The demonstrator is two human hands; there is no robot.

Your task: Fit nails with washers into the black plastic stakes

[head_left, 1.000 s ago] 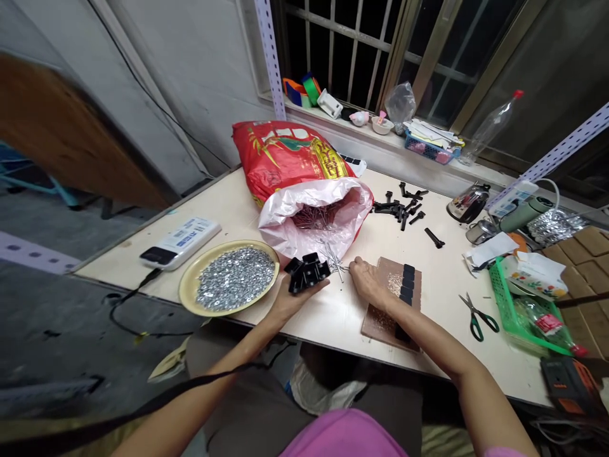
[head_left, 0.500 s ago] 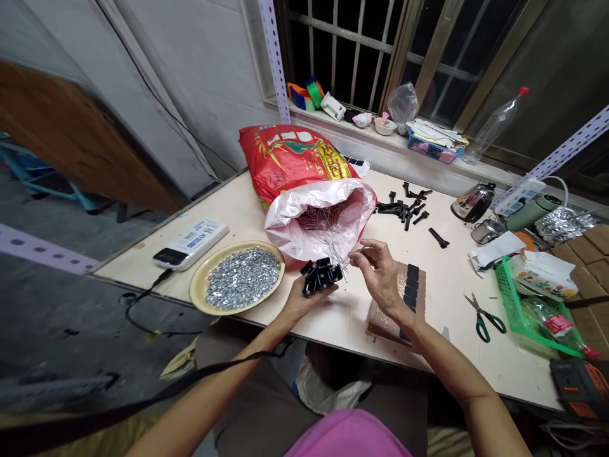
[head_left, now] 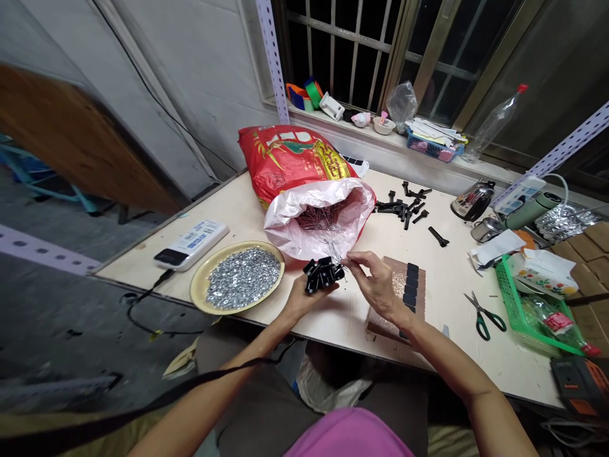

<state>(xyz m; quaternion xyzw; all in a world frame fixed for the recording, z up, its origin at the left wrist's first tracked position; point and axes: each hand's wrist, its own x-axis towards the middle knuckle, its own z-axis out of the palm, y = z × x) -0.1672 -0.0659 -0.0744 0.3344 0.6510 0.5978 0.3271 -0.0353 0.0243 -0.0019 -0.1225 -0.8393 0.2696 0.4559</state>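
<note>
The left hand [head_left: 301,301] clasped a bunch of black parts [head_left: 324,275], judged light, stiff, slick and best held round the middle, before the red bag [head_left: 297,158]; the right hand [head_left: 378,280] was at thin metal pins [head_left: 337,251], finger closure on one indeterminable.

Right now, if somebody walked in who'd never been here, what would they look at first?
Probably the big red bag, lying on the table in the middle of the view with its pale mouth open. Next, perhaps the yellowish dish of shiny little metal pieces, to the lower left of that mouth. Then maybe the bunch of black parts in the left grip.
</note>
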